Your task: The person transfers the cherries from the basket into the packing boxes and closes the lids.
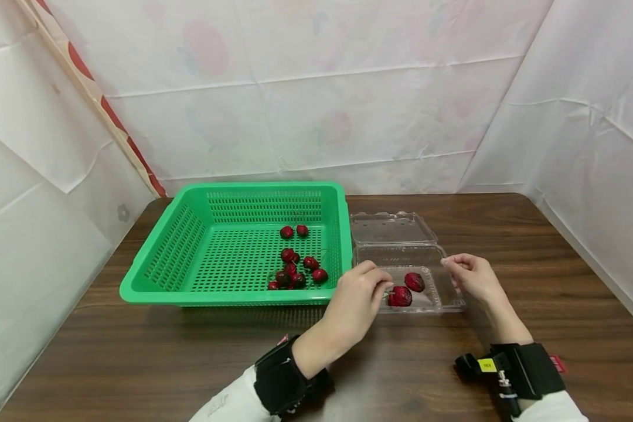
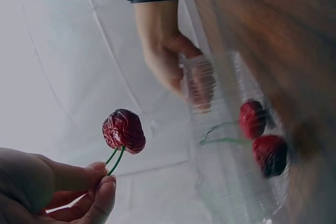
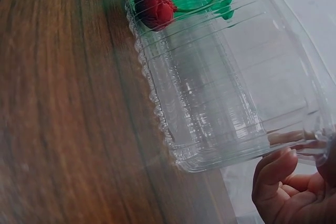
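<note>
Toward the back left corner of the tabletop [image 1: 163, 363] sits a green, slotted plastic basket [image 1: 227, 298]; about ten glossy dark-red cherries [image 1: 319, 275] crowd its right side, overlapping too much for a sure count. My left hand [image 1: 350, 299] pinches two thin green stems [image 2: 119, 160] carrying one wrinkled cherry [image 2: 124, 131], and hides the near left corner of the open, ribbed clear plastic box [image 1: 448, 293]. Two more cherries [image 2: 253, 119] lie inside that. My right hand [image 1: 472, 275] pinches its right rim, fingers blurred behind the plastic.
</note>
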A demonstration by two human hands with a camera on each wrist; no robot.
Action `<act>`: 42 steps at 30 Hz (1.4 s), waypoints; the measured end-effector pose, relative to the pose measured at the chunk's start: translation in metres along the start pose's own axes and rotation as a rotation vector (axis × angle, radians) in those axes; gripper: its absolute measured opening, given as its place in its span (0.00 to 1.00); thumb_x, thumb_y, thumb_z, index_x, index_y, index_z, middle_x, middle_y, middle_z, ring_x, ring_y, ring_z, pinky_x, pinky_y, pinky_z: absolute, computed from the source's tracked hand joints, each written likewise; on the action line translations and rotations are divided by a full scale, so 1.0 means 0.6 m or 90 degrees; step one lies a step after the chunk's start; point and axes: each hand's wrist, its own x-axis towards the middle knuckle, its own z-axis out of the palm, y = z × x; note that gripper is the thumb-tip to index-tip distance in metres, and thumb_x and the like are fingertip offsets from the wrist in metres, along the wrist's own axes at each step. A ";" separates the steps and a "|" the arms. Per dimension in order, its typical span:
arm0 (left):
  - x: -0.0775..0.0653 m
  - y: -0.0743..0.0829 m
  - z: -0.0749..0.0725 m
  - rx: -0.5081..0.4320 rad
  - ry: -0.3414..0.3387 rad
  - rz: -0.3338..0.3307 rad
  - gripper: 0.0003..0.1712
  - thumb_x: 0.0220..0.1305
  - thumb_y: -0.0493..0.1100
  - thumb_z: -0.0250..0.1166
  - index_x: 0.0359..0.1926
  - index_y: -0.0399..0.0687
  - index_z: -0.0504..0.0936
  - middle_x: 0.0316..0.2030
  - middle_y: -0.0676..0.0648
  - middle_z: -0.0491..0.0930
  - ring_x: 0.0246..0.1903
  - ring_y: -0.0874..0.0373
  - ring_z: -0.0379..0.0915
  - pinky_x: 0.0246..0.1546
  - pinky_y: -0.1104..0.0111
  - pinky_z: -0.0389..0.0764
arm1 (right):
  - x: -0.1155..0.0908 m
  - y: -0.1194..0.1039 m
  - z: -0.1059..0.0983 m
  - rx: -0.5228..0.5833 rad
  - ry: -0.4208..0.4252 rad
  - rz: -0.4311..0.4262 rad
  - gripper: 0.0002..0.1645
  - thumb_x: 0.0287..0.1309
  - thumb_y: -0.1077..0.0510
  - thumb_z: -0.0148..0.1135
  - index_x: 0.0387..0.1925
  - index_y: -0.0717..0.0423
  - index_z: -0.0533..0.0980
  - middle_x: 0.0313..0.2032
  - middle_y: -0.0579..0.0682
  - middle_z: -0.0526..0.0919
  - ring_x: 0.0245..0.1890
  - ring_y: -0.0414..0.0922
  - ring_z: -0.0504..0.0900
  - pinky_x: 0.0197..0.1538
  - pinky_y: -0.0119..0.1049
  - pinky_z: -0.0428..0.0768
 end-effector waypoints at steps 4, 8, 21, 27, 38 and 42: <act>0.005 0.000 0.018 0.031 -0.015 -0.006 0.04 0.57 0.36 0.61 0.30 0.41 0.82 0.28 0.49 0.76 0.28 0.62 0.73 0.31 0.80 0.71 | 0.001 0.000 0.000 0.003 0.001 0.001 0.20 0.61 0.55 0.50 0.39 0.73 0.66 0.16 0.45 0.69 0.15 0.36 0.67 0.20 0.31 0.71; 0.011 0.000 0.035 0.060 -0.028 -0.010 0.04 0.56 0.37 0.61 0.31 0.43 0.82 0.28 0.51 0.76 0.29 0.63 0.73 0.34 0.76 0.72 | 0.002 0.001 0.000 0.003 0.001 0.002 0.20 0.61 0.55 0.50 0.39 0.73 0.66 0.16 0.45 0.70 0.15 0.36 0.67 0.20 0.31 0.71; 0.029 -0.010 0.075 0.071 -0.063 -0.057 0.04 0.55 0.36 0.62 0.30 0.42 0.83 0.27 0.50 0.78 0.27 0.63 0.74 0.27 0.80 0.71 | 0.001 -0.001 0.001 0.007 0.000 -0.007 0.21 0.62 0.55 0.50 0.40 0.74 0.66 0.17 0.47 0.69 0.15 0.36 0.67 0.19 0.32 0.71; 0.035 -0.010 0.093 0.077 -0.086 -0.082 0.04 0.55 0.36 0.62 0.28 0.43 0.84 0.27 0.50 0.78 0.27 0.64 0.74 0.27 0.80 0.72 | 0.000 0.001 0.002 0.010 0.003 -0.004 0.21 0.62 0.55 0.50 0.40 0.74 0.66 0.17 0.47 0.69 0.14 0.37 0.67 0.19 0.31 0.71; 0.043 -0.003 0.114 0.077 -0.127 -0.152 0.04 0.54 0.36 0.63 0.25 0.45 0.83 0.25 0.52 0.79 0.22 0.67 0.74 0.20 0.82 0.69 | 0.001 0.000 0.001 0.010 0.004 0.003 0.22 0.62 0.54 0.49 0.40 0.74 0.66 0.17 0.47 0.69 0.15 0.37 0.67 0.19 0.32 0.71; 0.048 0.002 0.119 0.076 -0.159 -0.187 0.05 0.54 0.38 0.64 0.24 0.46 0.83 0.25 0.53 0.79 0.19 0.68 0.73 0.17 0.82 0.68 | 0.001 0.001 0.001 0.011 0.003 0.006 0.22 0.62 0.53 0.49 0.40 0.74 0.66 0.17 0.47 0.69 0.15 0.37 0.67 0.19 0.32 0.71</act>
